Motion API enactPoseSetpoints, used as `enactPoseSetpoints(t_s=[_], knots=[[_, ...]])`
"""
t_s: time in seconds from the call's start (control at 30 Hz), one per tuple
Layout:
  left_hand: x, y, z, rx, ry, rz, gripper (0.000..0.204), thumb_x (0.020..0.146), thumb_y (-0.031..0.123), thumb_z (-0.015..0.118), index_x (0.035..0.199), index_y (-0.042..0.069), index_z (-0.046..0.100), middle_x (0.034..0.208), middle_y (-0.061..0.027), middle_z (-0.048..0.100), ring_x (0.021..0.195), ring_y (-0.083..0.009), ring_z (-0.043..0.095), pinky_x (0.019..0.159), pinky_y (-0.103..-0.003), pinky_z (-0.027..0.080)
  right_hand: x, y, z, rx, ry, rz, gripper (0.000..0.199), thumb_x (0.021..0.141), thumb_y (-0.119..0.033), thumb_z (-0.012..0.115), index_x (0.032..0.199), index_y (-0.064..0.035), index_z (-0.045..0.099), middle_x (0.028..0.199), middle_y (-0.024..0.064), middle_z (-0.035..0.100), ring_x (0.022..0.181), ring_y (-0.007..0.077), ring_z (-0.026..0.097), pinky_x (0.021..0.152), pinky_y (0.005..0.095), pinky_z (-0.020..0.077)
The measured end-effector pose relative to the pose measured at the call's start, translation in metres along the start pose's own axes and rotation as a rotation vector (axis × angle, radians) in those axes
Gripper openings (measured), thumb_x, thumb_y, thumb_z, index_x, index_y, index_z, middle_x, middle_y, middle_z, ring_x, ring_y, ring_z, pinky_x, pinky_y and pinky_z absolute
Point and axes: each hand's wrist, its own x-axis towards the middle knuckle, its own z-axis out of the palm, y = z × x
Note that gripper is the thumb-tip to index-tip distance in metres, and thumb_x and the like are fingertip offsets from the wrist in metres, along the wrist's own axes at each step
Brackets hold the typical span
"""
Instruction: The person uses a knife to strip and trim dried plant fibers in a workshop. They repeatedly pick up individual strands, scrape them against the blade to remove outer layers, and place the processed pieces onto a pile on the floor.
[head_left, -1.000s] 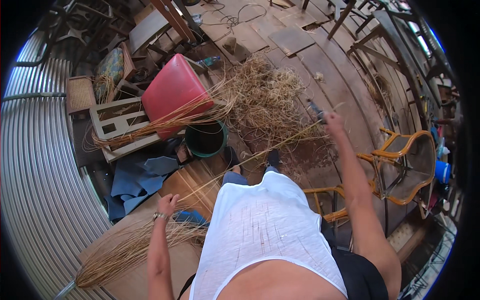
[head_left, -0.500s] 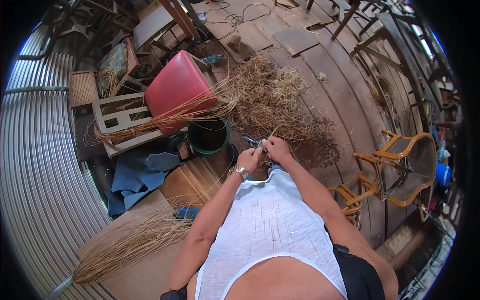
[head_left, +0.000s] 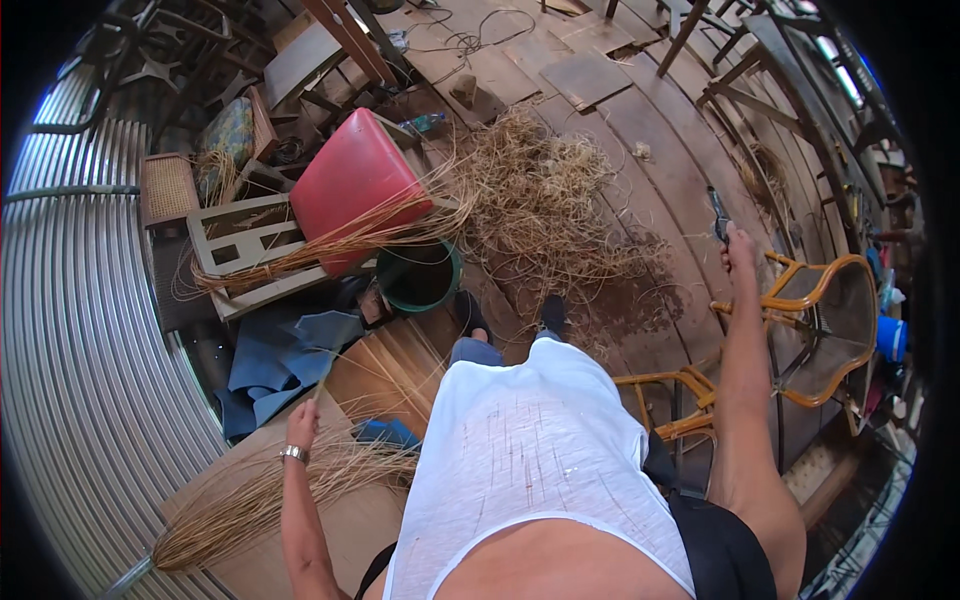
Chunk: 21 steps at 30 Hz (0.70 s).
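My arms are spread wide apart. My left hand (head_left: 302,424), with a watch at the wrist, is closed on a thin cane strand (head_left: 321,380) that sticks up past the fingers. Below and beside it a long bundle of cane strands (head_left: 250,505) lies on a board. Far to the right, my right hand (head_left: 740,250) grips a slim dark metal hand tool (head_left: 718,212) that points away from me; its exact kind is too small to tell. The curved cane frame of a chair (head_left: 825,285) is close beside that hand.
A tangled heap of cane shavings (head_left: 540,185) covers the floor ahead. Left of it stand a green bucket (head_left: 455,285) and a chair with a red seat (head_left: 350,175), cane strands draped across. Blue sheeting (head_left: 265,360) lies near the corrugated metal wall (head_left: 80,330).
My hands were together in front of my body and have moved far apart. The left went down and left with a strand; the right went up and right with the tool.
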Motion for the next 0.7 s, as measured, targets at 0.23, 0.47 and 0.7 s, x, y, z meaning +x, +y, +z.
enactPoseSetpoints(t_s=[0.23,0.47,0.7], knots=[[0.009,0.098,0.115,-0.53,-0.265,-0.091,0.025,0.095,0.028,0.053,0.103,0.005,0.06,0.091,-0.0096,0.069,0.048,-0.0055,0.046,0.039,-0.017,0.032,-0.048,0.051,0.073,-0.424,-0.189,-0.41,0.026,0.094,-0.029,0.052,0.087,-0.004,0.053,0.062,0.0101,0.059,0.044,0.0146,0.056,0.039,0.0311,0.0434],[-0.014,0.287,0.281,-0.762,-0.974,0.037,0.019,0.096,0.023,0.054,0.102,0.005,0.054,0.089,-0.0077,0.066,0.054,-0.0059,0.048,0.047,-0.019,0.039,-0.153,0.031,0.156,-0.03,-0.46,-0.318,0.02,0.098,-0.027,0.049,0.093,-0.0077,0.048,0.066,0.0036,0.057,0.045,0.0085,0.05,0.04,0.0237,0.0403],[-0.028,0.315,0.365,-0.272,-0.845,0.269,0.02,0.093,0.023,0.06,0.085,0.005,0.059,0.07,-0.0024,0.064,0.055,-0.0083,0.056,0.048,-0.023,0.046,-0.195,0.03,0.176,0.158,-0.695,-0.262,0.019,0.098,-0.028,0.051,0.093,-0.0094,0.049,0.068,0.001,0.057,0.044,0.004,0.043,0.039,0.0201,0.0345]])
